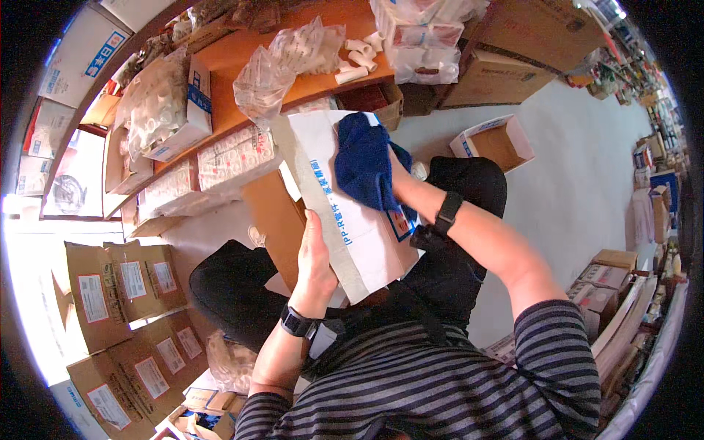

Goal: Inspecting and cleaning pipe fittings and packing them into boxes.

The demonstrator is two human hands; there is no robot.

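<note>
A white cardboard box [345, 242] with a grey edge and blue print rests tilted over my lap in the middle of the head view. My left hand [315, 264] grips its left side, thumb up along the edge. A dark blue cloth [359, 161] lies on the box's top face, with my right hand [397, 176] pressing on it; most of that hand's fingers are hidden under the cloth. Brown cardboard [271, 227] shows behind the box on the left.
An orange shelf [257, 29] ahead holds bagged fittings [301, 51], white pipe pieces [356, 66] and boxes. An open carton [493, 143] sits on the floor ahead right. Stacked brown cartons [125, 286] stand at left; more stock [609, 308] lines the right side.
</note>
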